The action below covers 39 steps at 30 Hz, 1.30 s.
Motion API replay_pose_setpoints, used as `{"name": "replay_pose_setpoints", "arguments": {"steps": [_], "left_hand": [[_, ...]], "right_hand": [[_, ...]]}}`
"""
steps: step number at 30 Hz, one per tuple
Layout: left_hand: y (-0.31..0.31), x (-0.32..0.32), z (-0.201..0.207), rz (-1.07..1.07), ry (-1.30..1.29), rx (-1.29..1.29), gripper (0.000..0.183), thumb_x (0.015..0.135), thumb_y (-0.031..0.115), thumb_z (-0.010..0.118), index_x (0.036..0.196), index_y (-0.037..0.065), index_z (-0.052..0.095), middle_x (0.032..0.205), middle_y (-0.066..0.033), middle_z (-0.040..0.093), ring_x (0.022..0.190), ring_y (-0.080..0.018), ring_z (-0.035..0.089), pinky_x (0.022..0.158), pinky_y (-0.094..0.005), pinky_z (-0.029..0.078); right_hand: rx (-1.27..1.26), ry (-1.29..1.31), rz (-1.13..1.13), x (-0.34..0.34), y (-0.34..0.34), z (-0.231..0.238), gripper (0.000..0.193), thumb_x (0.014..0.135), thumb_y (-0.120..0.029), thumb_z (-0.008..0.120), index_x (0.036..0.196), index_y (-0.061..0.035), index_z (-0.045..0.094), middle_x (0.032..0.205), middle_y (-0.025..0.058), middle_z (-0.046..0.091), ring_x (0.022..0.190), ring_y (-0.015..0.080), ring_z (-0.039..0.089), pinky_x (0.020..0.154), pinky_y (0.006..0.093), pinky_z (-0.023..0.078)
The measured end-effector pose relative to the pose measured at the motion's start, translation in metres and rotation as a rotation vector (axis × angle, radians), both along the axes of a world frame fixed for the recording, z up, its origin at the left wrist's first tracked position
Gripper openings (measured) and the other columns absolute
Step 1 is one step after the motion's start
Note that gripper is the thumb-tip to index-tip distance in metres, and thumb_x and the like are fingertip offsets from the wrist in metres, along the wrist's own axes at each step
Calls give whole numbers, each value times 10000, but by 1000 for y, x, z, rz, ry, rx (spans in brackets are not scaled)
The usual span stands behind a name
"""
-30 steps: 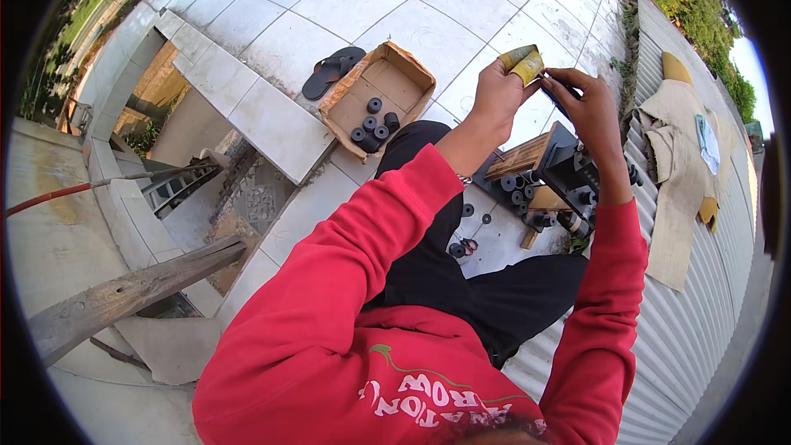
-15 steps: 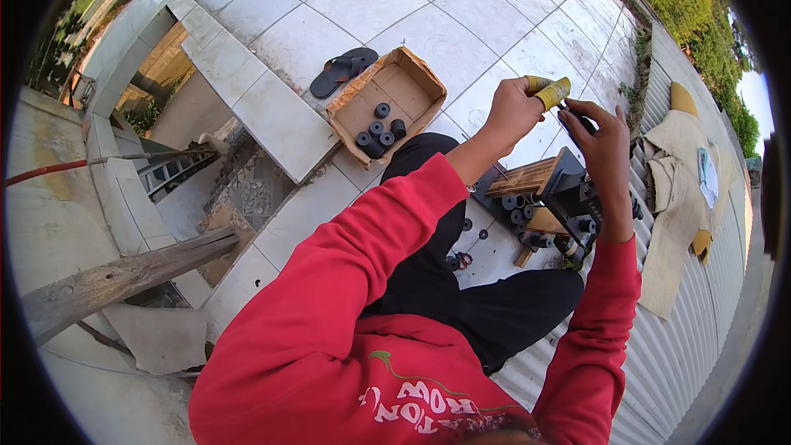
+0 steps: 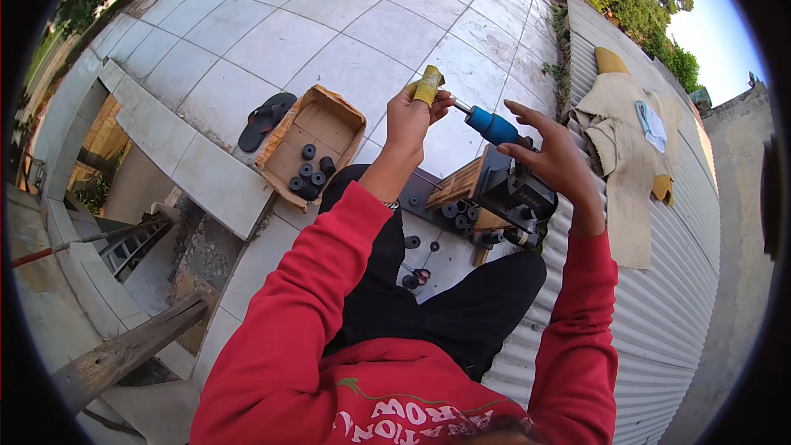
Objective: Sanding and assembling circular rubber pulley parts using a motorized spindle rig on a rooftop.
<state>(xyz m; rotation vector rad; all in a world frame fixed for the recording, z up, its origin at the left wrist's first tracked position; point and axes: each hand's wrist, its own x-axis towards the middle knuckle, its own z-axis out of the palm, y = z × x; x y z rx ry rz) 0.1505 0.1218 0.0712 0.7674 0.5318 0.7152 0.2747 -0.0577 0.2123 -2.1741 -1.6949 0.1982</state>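
Observation:
My left hand is raised over the tiles with its fingers curled in. Yellow wrapping shows at its fingers; I cannot tell whether it is worn or held. Its fingertips are close to the tip of a thin metal rod, which runs into a blue cylindrical tool body. What lies inside the curled fingers is hidden. Beside the blue body, my right hand has fingers and thumb spread apart. Below it stands a black machine with a wooden block.
A cardboard box to the left holds several black cylinders. Black sandals lie beside it. More black rollers sit by the machine. On the corrugated roofing at right lies a beige cloth. A drop opens at far left.
The view has swung right. My right hand has opened, its fingers now apart beside the blue tool body, which has come into sight. My left hand stays curled, its yellow wrapping now upright.

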Motion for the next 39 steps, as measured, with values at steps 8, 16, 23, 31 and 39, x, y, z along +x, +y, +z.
{"name": "replay_pose_setpoints", "arguments": {"steps": [8, 16, 23, 31, 39], "left_hand": [[-26, 22, 17, 20, -279, -241, 266, 1154, 227, 421, 1295, 29, 529, 1124, -117, 675, 1154, -285, 716, 940, -394, 618], [-36, 40, 23, 196, -397, -316, 291, 1136, 249, 478, 1260, -12, 514, 1107, -140, 616, 1014, -273, 706, 895, -409, 648], [-37, 42, 28, 283, -341, -335, 273, 1135, 261, 476, 1238, 13, 526, 1067, -106, 614, 896, -202, 668, 825, -363, 632], [-18, 42, 32, 367, -346, -365, 274, 1127, 298, 507, 1208, 40, 550, 1040, -73, 633, 782, -170, 643, 709, -338, 565], [36, -5, 42, 704, -354, -282, 280, 1124, 253, 483, 1305, 40, 509, 1128, -83, 642, 882, -177, 630, 898, -370, 584]], "right_hand": [[-109, 170, -150, 1, -1, -8, 699, 803, -167, 885, 1437, -47, 618, 1169, 198, 758, 1032, 267, 741, 966, 380, 547], [-16, 211, -67, 11, 14, -24, 584, 805, -154, 878, 1343, -29, 688, 1077, 184, 777, 941, 228, 749, 884, 364, 570], [8, 160, -25, 0, 21, -15, 636, 790, -223, 900, 1364, -59, 679, 1148, 182, 771, 1041, 300, 752, 931, 403, 572], [72, 29, 46, -2, 46, -28, 564, 792, -259, 898, 1272, -25, 715, 1136, 194, 771, 1034, 292, 755, 974, 411, 563], [147, 306, 175, -15, 114, -43, 574, 813, -267, 894, 1285, 7, 718, 1147, 181, 774, 1064, 265, 743, 981, 391, 555]]}}
